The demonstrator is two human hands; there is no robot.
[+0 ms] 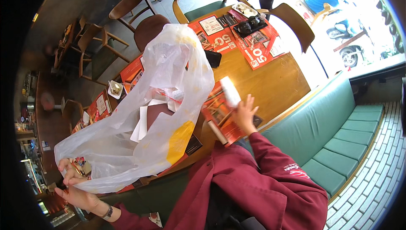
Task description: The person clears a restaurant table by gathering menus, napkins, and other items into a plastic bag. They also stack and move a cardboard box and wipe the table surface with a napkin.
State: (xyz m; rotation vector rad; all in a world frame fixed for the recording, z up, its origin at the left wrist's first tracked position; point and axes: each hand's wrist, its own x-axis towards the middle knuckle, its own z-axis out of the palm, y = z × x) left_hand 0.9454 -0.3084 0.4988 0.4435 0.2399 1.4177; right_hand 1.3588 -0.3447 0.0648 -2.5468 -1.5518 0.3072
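Note:
A large translucent white plastic bag (155, 74) with a yellow patch gapes across the table's left half. White paper pieces and a dark reddish-brown flat piece (159, 116) show inside its mouth. My left hand (77, 182), a watch at its wrist, hooks its fingers around the bag's lower left rim. At the table's near right side my right hand (245, 114) reaches over a red printed leaflet (219, 112), fingers spread. Against its fingertips lies a blurred white object (230, 92), perhaps a folded napkin; the thumb's hold on it is hidden.
Red printed placemats (215, 44) and a black phone (213, 59) lie on the wooden table (279, 68). Farther off are a dark tray with small black pots (250, 25) and a white dish (244, 9). A small dish (115, 89) stands left. A green bench (312, 109) runs along the right.

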